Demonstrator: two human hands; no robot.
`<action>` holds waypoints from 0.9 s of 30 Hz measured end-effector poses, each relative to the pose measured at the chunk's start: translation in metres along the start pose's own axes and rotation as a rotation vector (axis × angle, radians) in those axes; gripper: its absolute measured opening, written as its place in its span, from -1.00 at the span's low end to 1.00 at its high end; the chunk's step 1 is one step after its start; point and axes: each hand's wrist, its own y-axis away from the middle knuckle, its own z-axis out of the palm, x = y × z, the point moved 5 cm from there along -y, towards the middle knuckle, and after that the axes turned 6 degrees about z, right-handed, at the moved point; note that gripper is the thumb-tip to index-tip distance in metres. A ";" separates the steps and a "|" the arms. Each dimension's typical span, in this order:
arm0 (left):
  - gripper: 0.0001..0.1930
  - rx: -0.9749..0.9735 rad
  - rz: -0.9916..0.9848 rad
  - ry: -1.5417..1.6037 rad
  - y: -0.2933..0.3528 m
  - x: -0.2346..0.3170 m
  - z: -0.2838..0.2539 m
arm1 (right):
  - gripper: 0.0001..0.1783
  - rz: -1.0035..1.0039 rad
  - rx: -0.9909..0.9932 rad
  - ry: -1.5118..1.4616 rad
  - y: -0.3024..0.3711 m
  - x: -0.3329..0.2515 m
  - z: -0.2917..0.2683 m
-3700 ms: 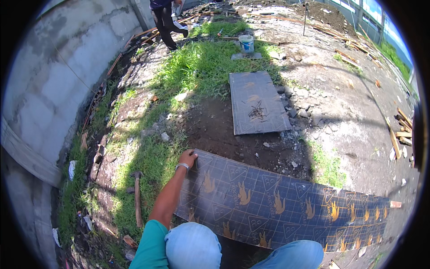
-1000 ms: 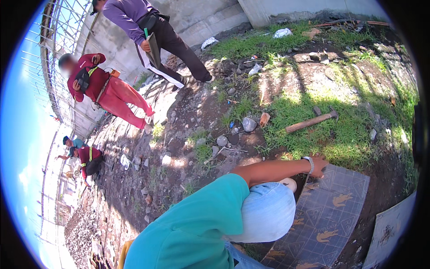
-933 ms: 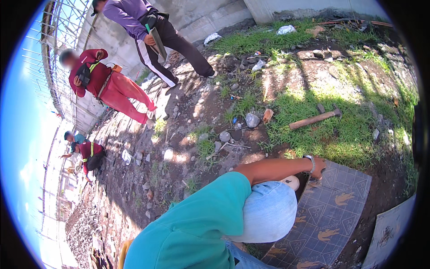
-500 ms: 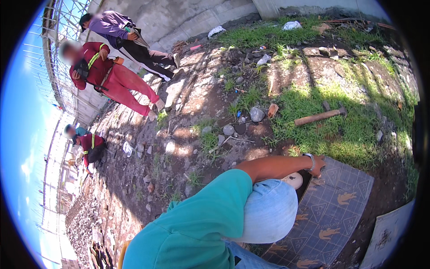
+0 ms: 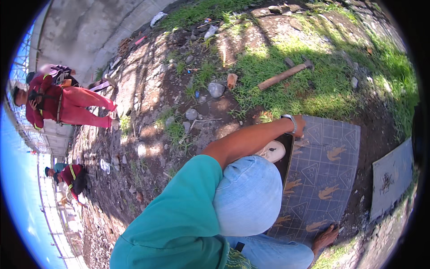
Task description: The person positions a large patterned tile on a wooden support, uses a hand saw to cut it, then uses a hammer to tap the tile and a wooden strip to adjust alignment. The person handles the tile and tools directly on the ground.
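A dark-faced plywood board [image 5: 320, 168] with a printed grid and tan figures lies tilted in front of my knees. My left hand [image 5: 298, 126], wearing a bracelet or watch, is closed on the board's far left corner. My right hand [image 5: 325, 238] is at the near right end, its fingers along the board's edge; part of its grip is hidden. Beside the board's left edge, my light shoe [image 5: 272, 152] shows behind my denim-covered knee [image 5: 248, 197]. A hammer [image 5: 283, 77] with a wooden handle rests on the grass beyond the board.
A grey panel [image 5: 392, 181] lies to the right. Stones [image 5: 216, 89] and a brick piece [image 5: 231, 81] dot the rough soil on the left. Several people stand or crouch at far left, one in red clothing [image 5: 83, 104], near a concrete wall [image 5: 94, 29].
My view has turned, shifting the scene left and the near hammer and board upward. My right hand has come into view at the board's near end. My left hand keeps its hold.
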 end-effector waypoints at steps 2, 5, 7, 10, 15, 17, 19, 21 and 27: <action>-0.42 0.133 -0.132 -0.034 -0.009 -0.010 -0.024 | -0.36 -0.006 -0.127 -0.139 -0.010 0.010 -0.002; -0.33 0.487 -0.081 -0.019 -0.027 -0.018 -0.065 | -0.35 0.031 -0.301 -0.268 -0.030 0.010 -0.018; -0.24 0.504 0.040 -0.027 -0.046 -0.021 -0.080 | -0.30 0.040 -0.333 -0.119 -0.050 -0.004 -0.034; -0.25 0.472 0.123 0.091 -0.073 -0.026 -0.080 | -0.28 0.051 -0.135 -0.237 -0.082 -0.050 -0.046; -0.39 0.222 0.124 0.383 -0.115 -0.029 -0.044 | -0.43 0.099 -0.018 -0.349 -0.100 -0.114 -0.015; -0.42 0.231 0.205 0.344 -0.126 -0.023 -0.029 | -0.50 0.155 0.050 -0.334 -0.096 -0.123 -0.004; -0.44 0.200 0.210 0.352 -0.135 -0.023 -0.020 | -0.56 0.241 0.124 -0.268 -0.092 -0.122 0.002; -0.46 0.218 0.133 0.488 -0.138 -0.028 -0.014 | -0.60 0.240 0.177 -0.291 -0.091 -0.121 0.002; -0.59 0.242 0.145 0.757 -0.142 -0.029 -0.011 | -0.62 0.246 0.120 -0.342 -0.100 -0.112 0.006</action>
